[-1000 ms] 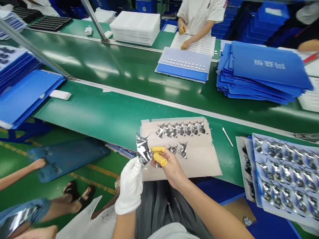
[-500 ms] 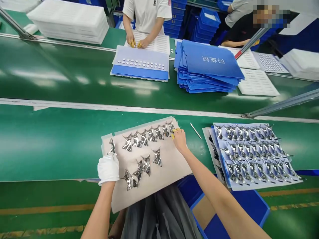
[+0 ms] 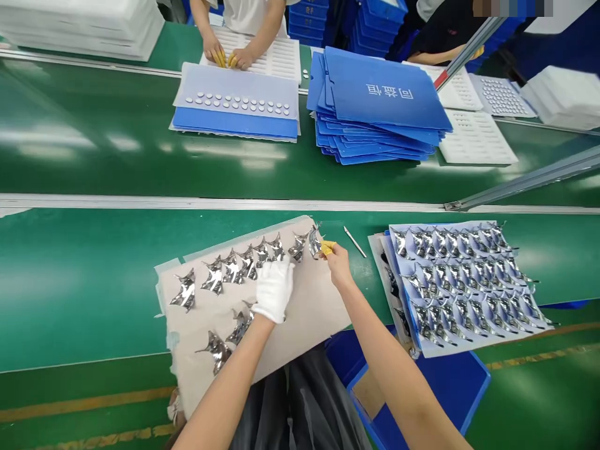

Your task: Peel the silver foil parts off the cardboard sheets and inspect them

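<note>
On my screen the right hand (image 3: 336, 264) is at the far right corner of the beige sheet (image 3: 304, 315). Its two yellow-capped fingertips (image 3: 327, 247) are pressed together on the edge of the last metal piece (image 3: 314, 241), the one that ends the far row of shiny pieces (image 3: 244, 262). This row runs along the far edge of the sheet, and three more pieces (image 3: 225, 337) lie apart near the front left corner.

The left hand (image 3: 274, 290), in a white glove, rests in the middle of the sheet, just beside the row. Its fingers are bent downward, and I cannot tell if they grasp something under them.

The sheet lies on the near edge of the green table (image 3: 94, 281) and hangs a little over it. A thin white stick (image 3: 355, 242) lies on the table just beside the right hand. Further right is a tray (image 3: 469, 278) full of the same shiny pieces. At the far edge of the surface, a stack of blue boards (image 3: 384, 109) lies beside a co-worker's hands (image 3: 227, 58).
</note>
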### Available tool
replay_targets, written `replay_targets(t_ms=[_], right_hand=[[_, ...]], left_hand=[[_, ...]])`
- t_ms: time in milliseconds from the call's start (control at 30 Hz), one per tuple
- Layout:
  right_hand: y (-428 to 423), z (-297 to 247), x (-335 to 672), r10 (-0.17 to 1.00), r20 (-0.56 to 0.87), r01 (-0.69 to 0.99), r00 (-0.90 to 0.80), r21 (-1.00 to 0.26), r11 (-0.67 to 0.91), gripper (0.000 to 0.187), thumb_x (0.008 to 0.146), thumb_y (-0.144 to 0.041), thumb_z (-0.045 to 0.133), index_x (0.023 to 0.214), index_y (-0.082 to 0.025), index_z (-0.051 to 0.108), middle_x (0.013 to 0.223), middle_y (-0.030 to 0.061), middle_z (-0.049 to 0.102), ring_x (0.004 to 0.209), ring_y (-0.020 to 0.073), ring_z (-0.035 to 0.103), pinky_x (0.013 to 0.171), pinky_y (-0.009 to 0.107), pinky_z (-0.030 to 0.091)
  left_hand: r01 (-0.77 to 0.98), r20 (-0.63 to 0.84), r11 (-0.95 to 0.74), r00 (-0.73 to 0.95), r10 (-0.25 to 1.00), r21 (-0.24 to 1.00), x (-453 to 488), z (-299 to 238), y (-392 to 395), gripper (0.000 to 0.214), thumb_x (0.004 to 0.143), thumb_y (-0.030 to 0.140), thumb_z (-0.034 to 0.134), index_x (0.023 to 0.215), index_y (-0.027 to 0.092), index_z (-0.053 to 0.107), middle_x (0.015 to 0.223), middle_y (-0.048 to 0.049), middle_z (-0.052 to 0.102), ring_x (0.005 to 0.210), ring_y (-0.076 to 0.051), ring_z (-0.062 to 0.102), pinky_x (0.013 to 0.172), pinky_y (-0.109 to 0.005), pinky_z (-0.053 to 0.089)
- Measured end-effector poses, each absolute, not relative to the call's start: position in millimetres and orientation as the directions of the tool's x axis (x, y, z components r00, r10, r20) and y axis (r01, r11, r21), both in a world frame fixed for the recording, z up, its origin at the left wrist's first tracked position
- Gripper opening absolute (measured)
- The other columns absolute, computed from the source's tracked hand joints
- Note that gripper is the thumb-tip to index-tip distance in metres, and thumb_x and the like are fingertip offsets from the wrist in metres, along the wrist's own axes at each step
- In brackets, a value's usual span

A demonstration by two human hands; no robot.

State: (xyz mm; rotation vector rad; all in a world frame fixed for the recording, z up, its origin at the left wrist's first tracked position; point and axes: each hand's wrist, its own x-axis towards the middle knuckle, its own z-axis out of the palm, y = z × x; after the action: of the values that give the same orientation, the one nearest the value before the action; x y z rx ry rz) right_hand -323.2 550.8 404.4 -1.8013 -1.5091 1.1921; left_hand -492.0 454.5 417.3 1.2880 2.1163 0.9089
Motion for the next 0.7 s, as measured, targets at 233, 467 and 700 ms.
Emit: replay_targets(t_ms=[233, 467, 700], right_hand=[[518.6, 461.7, -283.7, 0.849, -0.511, -0.438, -0.134, -0.738, -0.513, 0.029, 0.063, -0.032, 0.079, 0.086, -0.018, 0.071, 0.072, -0.0011, 0.065, 0.062, 0.0107, 0.055, 0.068, 0.03, 0.041], [499.8, 515.7, -271.0, 0.823, -0.528, -0.543, -0.211, -0.637, -0.548, 0.024, 0.062, -0.032, 0.083, 0.08, -0.019, 0.073, 0.073, -0.002, 0.062, 0.061, 0.0096, 0.051, 0.065, 0.029, 0.041], [479.5, 547.5, -280.5, 0.818, -0.487, -0.536, -0.306, -0.622, -0.571, 0.018, 0.066, -0.031, 0.082, 0.081, -0.023, 0.075, 0.078, -0.0004, 0.062, 0.065, 0.0109, 0.05, 0.067, 0.03, 0.044]], left_hand=[[0.706, -0.153, 0.308, -0.276, 0.949, 0.637, -442.0, 389.9, 491.8, 0.03, 0.087, 0.019, 0.043, 0.103, 0.007, 0.066, 0.098, -0.0243, 0.063, 0.116, -0.038, 0.047, 0.102, -0.058, 0.031], [0.308, -0.228, 0.415, -0.496, 0.838, 0.856, -455.3, 442.3, 476.7, 0.025, 0.082, 0.039, 0.059, 0.093, 0.019, 0.07, 0.097, -0.0121, 0.069, 0.105, -0.03, 0.057, 0.104, -0.052, 0.037], [-0.466, -0.451, 0.208, -0.503, 0.737, 0.86, -463.6, 513.8, 414.0, 0.032, 0.069, 0.041, 0.079, 0.092, 0.022, 0.069, 0.085, -0.0001, 0.067, 0.076, -0.011, 0.061, 0.078, -0.024, 0.052]])
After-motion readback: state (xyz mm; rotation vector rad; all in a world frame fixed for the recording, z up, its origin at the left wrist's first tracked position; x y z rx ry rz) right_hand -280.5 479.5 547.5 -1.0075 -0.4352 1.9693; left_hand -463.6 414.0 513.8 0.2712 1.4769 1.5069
